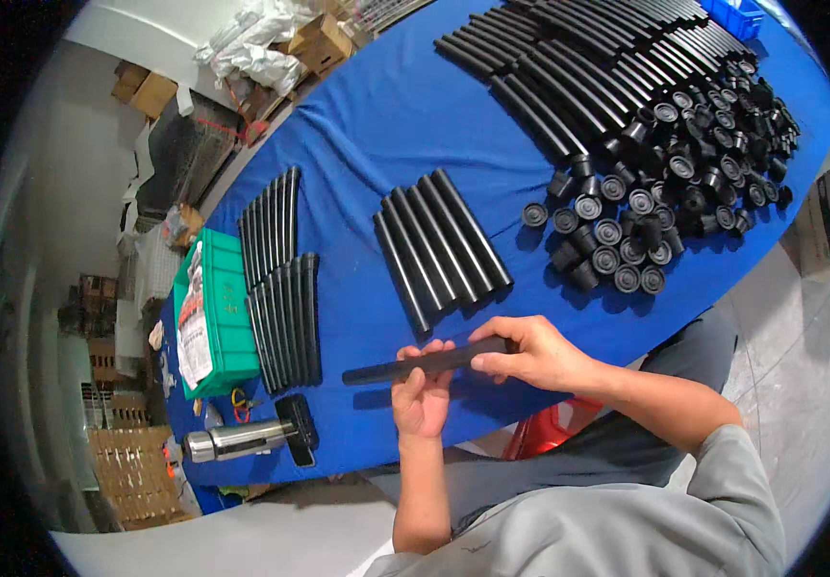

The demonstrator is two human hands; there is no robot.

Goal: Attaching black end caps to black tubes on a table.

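A black plastic tube [405, 366] lies level across both my hands, just above the near edge of the blue table [386, 125]. My left hand [422, 396] grips its middle from below. My right hand [535, 353] pinches its right end with the fingertips. Just beyond the hands, a row of several black tubes [441, 248] lies side by side on the cloth. A heap of black round end caps [670, 192] spreads over the table to the right.
Many long black tubes [588, 67] lie at the far right. Two rows of thin black strips [280, 279] sit left of centre beside a green crate [213, 313]. A steel flask [237, 440] and a dark phone [298, 428] rest near the left corner. Cardboard boxes [324, 40] stand beyond.
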